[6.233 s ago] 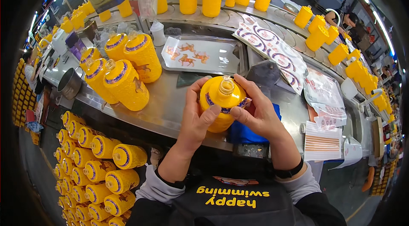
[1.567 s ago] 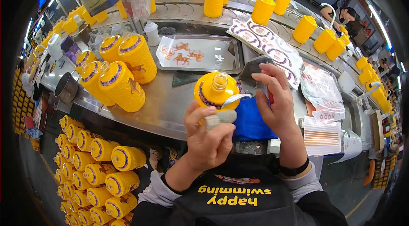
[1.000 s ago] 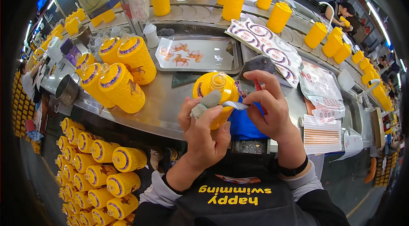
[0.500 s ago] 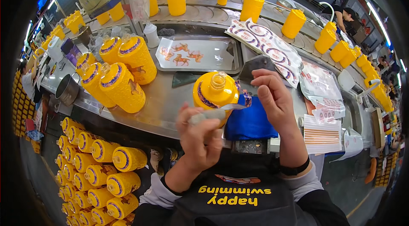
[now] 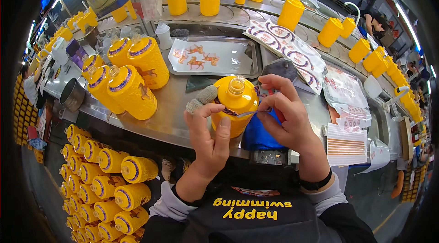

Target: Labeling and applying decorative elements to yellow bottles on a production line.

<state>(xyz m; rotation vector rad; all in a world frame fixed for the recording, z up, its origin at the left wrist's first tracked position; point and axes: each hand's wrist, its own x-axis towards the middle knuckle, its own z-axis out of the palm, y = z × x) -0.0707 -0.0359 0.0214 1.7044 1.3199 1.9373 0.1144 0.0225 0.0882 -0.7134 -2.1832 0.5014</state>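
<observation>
Item: yellow bottle (image 5: 235,105), upright, neck and open mouth toward you, long axis tipped slightly away; it stands at the near edge of the steel counter (image 5: 176,105), between your two hands.

Attached: a thin strip of sticker (image 5: 249,113) running across the bottle's shoulder toward the right.

Your left hand (image 5: 208,135) is the nearer one, pressed against the bottle's left side. Its fingers curl round the wall, and one fingertip wears a grey knitted cover (image 5: 201,99) that rests high by the shoulder.

Your right hand (image 5: 286,115) sits just to the right of the bottle; thumb and forefinger are pinched on the free end of the strip, the other fingers loosely bent (so the bottle lies left of that pinch, touching it only through the strip).

Behind: a blue cloth (image 5: 258,133) under your right hand, a metal tray (image 5: 212,57) with orange stickers, sheets of round labels (image 5: 286,48), and finished bottles (image 5: 130,83) to the left.
</observation>
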